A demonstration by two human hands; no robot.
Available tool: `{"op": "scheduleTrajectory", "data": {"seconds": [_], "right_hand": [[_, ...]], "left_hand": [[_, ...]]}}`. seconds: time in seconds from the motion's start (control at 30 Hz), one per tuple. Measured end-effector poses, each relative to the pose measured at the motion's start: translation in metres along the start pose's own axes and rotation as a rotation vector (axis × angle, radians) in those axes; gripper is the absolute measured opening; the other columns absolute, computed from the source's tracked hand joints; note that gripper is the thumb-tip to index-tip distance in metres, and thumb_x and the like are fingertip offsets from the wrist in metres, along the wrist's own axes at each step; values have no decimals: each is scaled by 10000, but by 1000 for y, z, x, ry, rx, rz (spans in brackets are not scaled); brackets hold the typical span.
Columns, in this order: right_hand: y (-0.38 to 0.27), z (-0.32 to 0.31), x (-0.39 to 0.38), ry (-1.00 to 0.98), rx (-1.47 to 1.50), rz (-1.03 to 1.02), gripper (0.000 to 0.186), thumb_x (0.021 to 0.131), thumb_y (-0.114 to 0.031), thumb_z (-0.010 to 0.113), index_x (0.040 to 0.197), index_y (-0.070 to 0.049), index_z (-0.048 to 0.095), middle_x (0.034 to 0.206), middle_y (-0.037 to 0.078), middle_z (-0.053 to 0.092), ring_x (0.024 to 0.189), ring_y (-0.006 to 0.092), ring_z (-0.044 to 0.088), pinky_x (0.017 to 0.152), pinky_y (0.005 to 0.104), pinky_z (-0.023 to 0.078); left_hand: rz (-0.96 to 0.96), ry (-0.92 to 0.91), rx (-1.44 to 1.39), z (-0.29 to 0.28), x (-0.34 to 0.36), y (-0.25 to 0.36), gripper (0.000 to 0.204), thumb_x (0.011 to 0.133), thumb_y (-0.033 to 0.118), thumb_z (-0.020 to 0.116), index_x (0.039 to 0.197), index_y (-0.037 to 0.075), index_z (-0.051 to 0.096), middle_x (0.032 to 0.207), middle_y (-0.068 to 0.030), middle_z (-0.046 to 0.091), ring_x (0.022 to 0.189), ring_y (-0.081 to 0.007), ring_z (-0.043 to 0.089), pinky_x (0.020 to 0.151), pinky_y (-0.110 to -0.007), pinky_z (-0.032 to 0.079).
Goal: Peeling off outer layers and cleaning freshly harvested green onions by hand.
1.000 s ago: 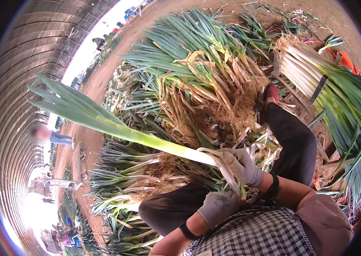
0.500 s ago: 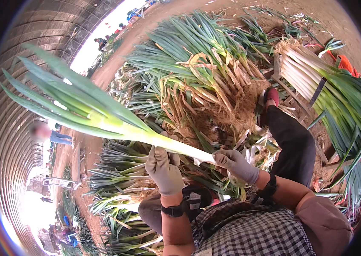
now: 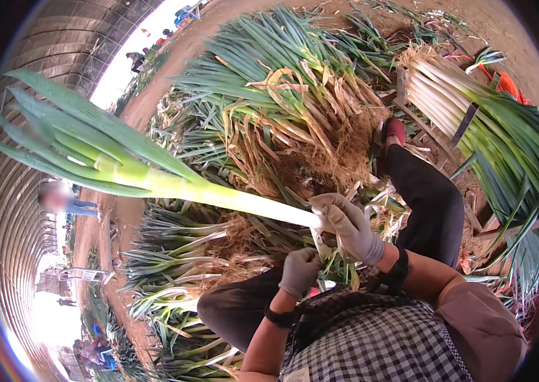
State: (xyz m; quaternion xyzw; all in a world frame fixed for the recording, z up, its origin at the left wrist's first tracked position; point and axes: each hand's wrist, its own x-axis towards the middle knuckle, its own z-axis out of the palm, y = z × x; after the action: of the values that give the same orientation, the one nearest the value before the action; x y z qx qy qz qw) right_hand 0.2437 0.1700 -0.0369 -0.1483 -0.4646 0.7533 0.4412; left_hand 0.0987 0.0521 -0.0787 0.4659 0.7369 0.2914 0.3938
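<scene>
A long, thick green onion (image 3: 238,198) slants across the view, its leaves fanned toward the upper left and its bare white stalk toward me. My right hand (image 3: 353,230), in a pale glove, is closed round the root end of the stalk. A loose whitish strip of skin (image 3: 320,243) hangs below that end. Just beside the strip, lower and to the left, my gloved left hand (image 3: 300,274) is closed, off the stalk. What its fingers hold, if anything, is hidden.
A big heap of untrimmed green onions (image 3: 282,95) with brown roots lies ahead. At the right, cleaned white-stalked onions (image 3: 448,95) fill a wooden rack (image 3: 432,130). More onions (image 3: 180,254) lie to my left. My foot (image 3: 394,132) rests beside the heap. A person (image 3: 82,207) stands far left.
My left hand has come off the stalk and moved down and right, closing near my lap. My right hand has shifted up slightly, still on the root end. A pale strip now dangles there.
</scene>
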Motion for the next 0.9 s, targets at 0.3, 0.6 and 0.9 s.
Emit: {"op": "scheduleTrajectory", "data": {"seconds": [0.3, 0.6, 0.9], "right_hand": [[2, 3, -4, -250, -308, -72, 499, 1004, -435, 425, 1214, 8, 517, 966, 85, 593, 896, 121, 563, 742, 286, 476], [-30, 8, 37, 126, -1547, -310, 229, 889, -300, 615, 1004, -104, 591, 725, 41, 605, 588, 225, 603, 491, 331, 463], [10, 154, 20, -141, -1425, -1030, 195, 831, -212, 558, 953, -61, 534, 671, 31, 555, 503, 164, 539, 439, 298, 425]], "left_hand": [[582, 567, -869, -99, -23, 110, 606, 939, 532, 495, 1259, 19, 470, 1056, -79, 577, 859, -182, 560, 892, -328, 423], [691, 828, -1021, -117, -60, 94, 297, 963, 364, 554, 919, 76, 496, 746, 51, 318, 654, -90, 307, 682, -279, 366], [564, 1102, -852, -93, -109, 65, 234, 988, 194, 493, 1131, 8, 481, 863, -37, 499, 819, -141, 484, 875, -373, 429]]}}
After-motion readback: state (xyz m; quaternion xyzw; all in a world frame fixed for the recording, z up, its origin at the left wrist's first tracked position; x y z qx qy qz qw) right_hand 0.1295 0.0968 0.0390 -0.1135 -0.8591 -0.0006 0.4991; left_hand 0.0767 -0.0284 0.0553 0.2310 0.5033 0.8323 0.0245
